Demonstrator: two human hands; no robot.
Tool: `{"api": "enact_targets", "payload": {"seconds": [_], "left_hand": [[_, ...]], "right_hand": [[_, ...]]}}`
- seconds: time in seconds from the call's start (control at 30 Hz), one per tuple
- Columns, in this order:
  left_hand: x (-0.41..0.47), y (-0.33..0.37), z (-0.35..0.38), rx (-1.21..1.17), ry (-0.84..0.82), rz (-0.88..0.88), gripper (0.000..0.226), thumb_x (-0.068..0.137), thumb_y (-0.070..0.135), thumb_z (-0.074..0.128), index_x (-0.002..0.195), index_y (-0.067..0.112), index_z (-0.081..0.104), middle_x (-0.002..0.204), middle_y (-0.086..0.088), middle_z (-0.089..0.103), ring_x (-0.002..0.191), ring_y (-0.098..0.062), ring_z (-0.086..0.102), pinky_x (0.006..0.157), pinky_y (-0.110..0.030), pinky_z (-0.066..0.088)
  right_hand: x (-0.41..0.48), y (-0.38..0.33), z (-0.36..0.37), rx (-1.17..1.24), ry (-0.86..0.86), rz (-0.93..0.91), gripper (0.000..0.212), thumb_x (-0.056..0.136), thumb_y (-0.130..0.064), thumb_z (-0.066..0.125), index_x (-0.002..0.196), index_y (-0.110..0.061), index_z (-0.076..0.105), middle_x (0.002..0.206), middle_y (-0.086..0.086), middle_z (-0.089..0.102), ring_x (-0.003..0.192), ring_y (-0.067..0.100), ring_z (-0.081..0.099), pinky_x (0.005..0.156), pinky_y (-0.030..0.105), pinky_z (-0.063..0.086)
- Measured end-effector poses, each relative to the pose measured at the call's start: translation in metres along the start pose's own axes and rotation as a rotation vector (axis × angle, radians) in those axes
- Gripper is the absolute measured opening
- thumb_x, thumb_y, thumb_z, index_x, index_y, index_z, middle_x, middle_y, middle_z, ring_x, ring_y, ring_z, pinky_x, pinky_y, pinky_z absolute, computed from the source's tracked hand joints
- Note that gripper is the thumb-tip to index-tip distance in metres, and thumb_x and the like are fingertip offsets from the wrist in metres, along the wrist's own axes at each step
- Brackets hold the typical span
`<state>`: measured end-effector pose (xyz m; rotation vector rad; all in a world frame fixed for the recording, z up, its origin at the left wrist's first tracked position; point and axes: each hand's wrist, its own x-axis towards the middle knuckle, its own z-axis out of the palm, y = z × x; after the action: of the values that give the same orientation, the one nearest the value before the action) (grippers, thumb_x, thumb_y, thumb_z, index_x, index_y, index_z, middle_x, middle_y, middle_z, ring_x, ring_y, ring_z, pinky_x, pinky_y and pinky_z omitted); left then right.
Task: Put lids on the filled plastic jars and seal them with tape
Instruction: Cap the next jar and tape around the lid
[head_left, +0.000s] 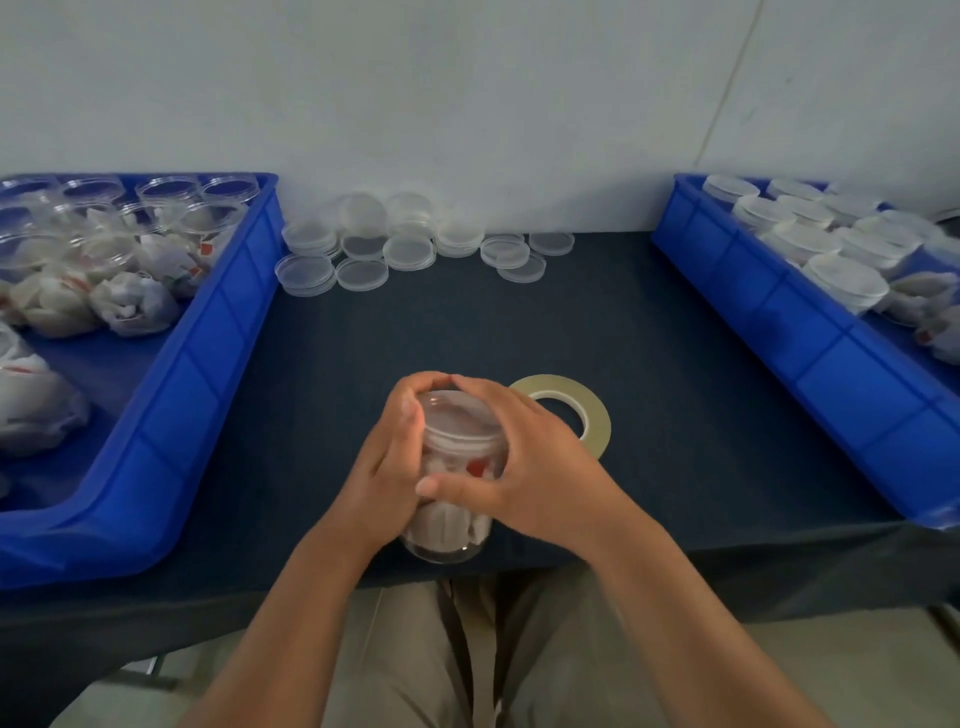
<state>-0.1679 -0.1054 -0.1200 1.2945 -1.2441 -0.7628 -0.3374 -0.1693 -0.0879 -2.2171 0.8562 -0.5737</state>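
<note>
**Fig.** Head view, capping stage. Left grip (387, 467) and right grip (535, 457) both close round one clear plastic jar (449, 519) filled w/ white wrapped contents. Left fingers curl along its left side and right fingers along its right side, w/ the right thumb laid across the front wall. Fingertips of both meet at the far rim of the clear round lid (452, 415) on the jar mouth. Neither grip is spread; each has hold of the jar.

Jar pos.: between the two grips, base at the near edge of the dark cloth-covered surface (467, 322). Can't tell whether the base rests on it.

- **Just beyond and right of the right grip:** flat roll of pale yellowish tape (592, 410), lying on the surface, part hidden by that grip.
- **Well beyond both grips, by the pale wall (467, 104):** cluster of loose clear lids (410, 252), some stacked.
- **Far left of the left grip:** blue plastic crate (208, 374) w/ open clear jars (171, 192) and white wrapped packets (130, 304).
- **Far right of the right grip:** second blue plastic crate (779, 312) w/ lidded clear jars (841, 275).
- **Nearer than the grips:** beige trousers (415, 649).
</note>
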Motion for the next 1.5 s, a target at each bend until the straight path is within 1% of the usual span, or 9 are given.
{"api": "enact_targets", "payload": {"seconds": [0.2,0.4,0.6,0.9,1.0,1.1,1.23,1.33,1.5], "left_hand": [[0.002,-0.013,0.004,0.105,-0.001,0.012,0.068,0.098,0.080,0.020,0.156,0.048,0.036,0.146,0.020,0.055,0.134,-0.008,0.056,0.104,-0.030,0.048],[0.003,-0.036,-0.001,0.085,0.349,-0.152,0.064,0.093,0.075,0.017,0.112,0.036,0.065,0.111,0.008,0.070,0.101,-0.015,0.068,0.088,-0.049,0.054],[0.006,-0.034,-0.005,0.147,0.364,-0.210,0.062,0.091,0.072,0.019,0.103,0.035,0.067,0.096,0.006,0.071,0.089,-0.015,0.067,0.074,-0.034,0.048],[0.005,-0.035,-0.004,0.175,0.368,-0.211,0.031,0.103,0.056,0.040,0.103,0.043,0.068,0.098,0.017,0.071,0.086,0.000,0.065,0.072,-0.035,0.050],[0.006,-0.033,-0.004,0.197,0.359,-0.242,0.024,0.109,0.043,0.045,0.102,0.047,0.067,0.096,0.020,0.071,0.084,0.003,0.065,0.072,-0.034,0.049],[0.005,-0.033,-0.003,0.206,0.347,-0.236,0.022,0.108,0.040,0.048,0.100,0.047,0.068,0.095,0.019,0.071,0.084,0.002,0.065,0.072,-0.033,0.049],[0.004,-0.034,-0.001,0.222,0.341,-0.235,0.020,0.107,0.040,0.050,0.100,0.045,0.068,0.095,0.020,0.071,0.083,0.003,0.065,0.071,-0.033,0.049],[0.005,-0.035,-0.001,0.229,0.330,-0.238,0.020,0.105,0.037,0.052,0.099,0.035,0.070,0.095,0.022,0.071,0.086,0.005,0.066,0.072,-0.031,0.049],[0.007,-0.034,-0.001,0.256,0.306,-0.248,0.019,0.105,0.036,0.052,0.100,0.032,0.070,0.093,0.023,0.070,0.084,0.005,0.064,0.071,-0.031,0.047]], "right_hand": [[-0.006,-0.001,-0.026,-0.163,0.032,0.039,0.098,0.069,-0.084,0.073,0.151,-0.051,0.031,0.147,-0.028,0.047,0.121,-0.013,0.043,0.090,0.015,0.041],[-0.018,0.015,-0.126,-0.143,0.369,0.200,0.096,0.069,-0.072,0.074,0.152,-0.050,0.032,0.135,-0.028,0.041,0.112,-0.015,0.051,0.078,0.012,0.044],[-0.019,0.056,-0.275,-0.375,0.807,0.466,0.082,0.072,-0.049,0.080,0.142,-0.039,0.037,0.131,0.001,0.045,0.107,0.023,0.050,0.087,0.037,0.041],[-0.019,0.167,-0.331,-0.360,0.453,0.991,0.107,0.075,-0.075,0.077,0.154,-0.013,0.039,0.120,0.017,0.065,0.111,0.038,0.063,0.100,0.055,0.049],[-0.019,0.194,-0.315,-0.330,0.447,1.028,0.106,0.086,-0.086,0.054,0.165,-0.025,0.021,0.168,0.017,0.027,0.151,0.047,0.031,0.121,0.064,0.024],[-0.029,0.203,-0.318,-0.298,0.394,1.050,0.096,0.090,-0.089,0.035,0.167,-0.037,0.008,0.176,0.010,0.001,0.160,0.043,0.005,0.122,0.061,0.020],[-0.034,0.202,-0.330,-0.142,0.334,1.104,0.094,0.087,-0.080,0.056,0.165,-0.038,0.021,0.141,0.017,0.050,0.126,0.039,0.057,0.083,0.045,0.057],[-0.025,0.211,-0.330,-0.377,0.333,1.133,0.099,0.091,-0.086,0.042,0.168,-0.033,0.008,0.175,0.014,0.006,0.158,0.045,0.014,0.124,0.063,0.024],[-0.004,0.200,-0.315,-0.403,0.446,1.128,0.087,0.104,-0.071,0.034,0.169,-0.021,0.007,0.175,0.016,0.005,0.156,0.046,0.018,0.124,0.060,0.019]]}}
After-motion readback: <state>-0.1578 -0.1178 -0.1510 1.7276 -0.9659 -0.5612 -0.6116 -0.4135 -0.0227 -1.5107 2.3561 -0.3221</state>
